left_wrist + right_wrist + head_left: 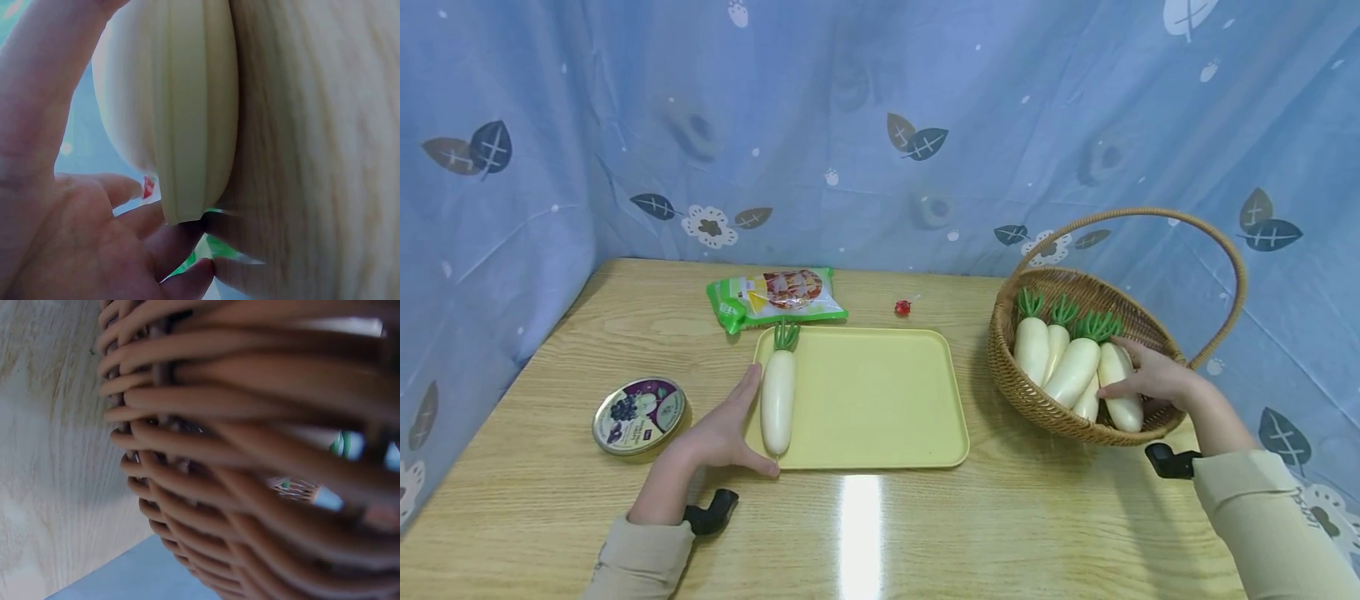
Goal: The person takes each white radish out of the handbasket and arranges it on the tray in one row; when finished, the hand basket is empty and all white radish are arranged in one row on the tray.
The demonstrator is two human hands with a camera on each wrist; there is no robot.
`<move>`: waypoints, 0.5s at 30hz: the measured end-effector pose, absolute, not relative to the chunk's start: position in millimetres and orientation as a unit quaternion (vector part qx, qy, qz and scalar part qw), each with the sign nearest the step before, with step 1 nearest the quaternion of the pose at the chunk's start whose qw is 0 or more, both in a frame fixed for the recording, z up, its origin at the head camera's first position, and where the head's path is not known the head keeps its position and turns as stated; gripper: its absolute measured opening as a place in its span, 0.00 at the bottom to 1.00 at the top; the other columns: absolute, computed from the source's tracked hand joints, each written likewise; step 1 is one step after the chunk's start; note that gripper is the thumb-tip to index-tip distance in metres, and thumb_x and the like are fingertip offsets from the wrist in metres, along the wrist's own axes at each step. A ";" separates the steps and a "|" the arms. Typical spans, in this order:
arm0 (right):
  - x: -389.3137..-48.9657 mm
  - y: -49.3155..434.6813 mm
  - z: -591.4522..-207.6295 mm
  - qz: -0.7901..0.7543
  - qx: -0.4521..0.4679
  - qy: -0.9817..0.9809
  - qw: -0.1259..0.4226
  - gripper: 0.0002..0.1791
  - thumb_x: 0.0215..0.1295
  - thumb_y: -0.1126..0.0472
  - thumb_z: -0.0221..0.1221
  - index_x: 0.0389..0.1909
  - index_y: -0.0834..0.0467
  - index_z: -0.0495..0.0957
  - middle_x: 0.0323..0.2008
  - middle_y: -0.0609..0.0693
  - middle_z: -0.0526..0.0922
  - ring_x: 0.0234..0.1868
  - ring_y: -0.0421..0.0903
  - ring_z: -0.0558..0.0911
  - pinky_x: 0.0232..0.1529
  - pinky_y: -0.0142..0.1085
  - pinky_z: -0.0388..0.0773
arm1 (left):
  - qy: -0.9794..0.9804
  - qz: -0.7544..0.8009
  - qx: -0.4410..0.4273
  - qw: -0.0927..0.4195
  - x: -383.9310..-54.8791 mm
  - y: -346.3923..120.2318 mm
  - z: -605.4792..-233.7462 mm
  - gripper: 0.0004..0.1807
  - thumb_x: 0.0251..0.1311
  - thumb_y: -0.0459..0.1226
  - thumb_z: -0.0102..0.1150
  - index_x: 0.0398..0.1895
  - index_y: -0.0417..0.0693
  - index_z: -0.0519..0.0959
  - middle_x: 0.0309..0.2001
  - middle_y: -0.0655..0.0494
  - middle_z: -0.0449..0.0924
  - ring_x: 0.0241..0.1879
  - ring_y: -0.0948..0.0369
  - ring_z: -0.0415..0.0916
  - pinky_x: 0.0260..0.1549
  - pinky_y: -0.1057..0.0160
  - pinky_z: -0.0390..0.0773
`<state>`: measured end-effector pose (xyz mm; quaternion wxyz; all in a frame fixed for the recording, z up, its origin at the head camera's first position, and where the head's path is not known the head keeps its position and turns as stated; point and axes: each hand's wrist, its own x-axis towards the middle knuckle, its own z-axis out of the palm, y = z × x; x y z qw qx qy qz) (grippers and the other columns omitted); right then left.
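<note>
A white radish with a green top lies along the left side of the pale yellow tray. My left hand is spread beside it at the tray's left edge, thumb near the radish's lower tip. In the left wrist view, that hand's fingers reach the tray's rim. On the right, several white radishes fill a wicker basket. My right hand reaches inside and grips the rightmost radish, thumb across it. Basket weave hides this hand in the right wrist view.
A green food packet lies behind the tray, with a small red wrapped candy to its right. A round tin stands left of my left hand. The basket's tall handle arches over its opening. A blue curtain encloses the table.
</note>
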<state>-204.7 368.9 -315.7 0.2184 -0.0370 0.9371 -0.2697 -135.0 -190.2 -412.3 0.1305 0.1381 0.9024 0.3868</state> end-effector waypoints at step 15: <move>-198.4 367.0 -311.0 -0.310 -0.030 0.930 0.194 0.55 0.55 0.56 0.63 0.66 0.73 0.32 0.54 0.83 0.52 0.49 0.73 0.67 0.31 0.45 0.80 | 0.904 0.385 0.139 0.127 -135.1 -190.6 -412.7 0.79 0.21 0.50 0.79 0.69 0.34 0.30 0.70 0.34 0.28 0.68 0.40 0.32 0.63 0.42 0.42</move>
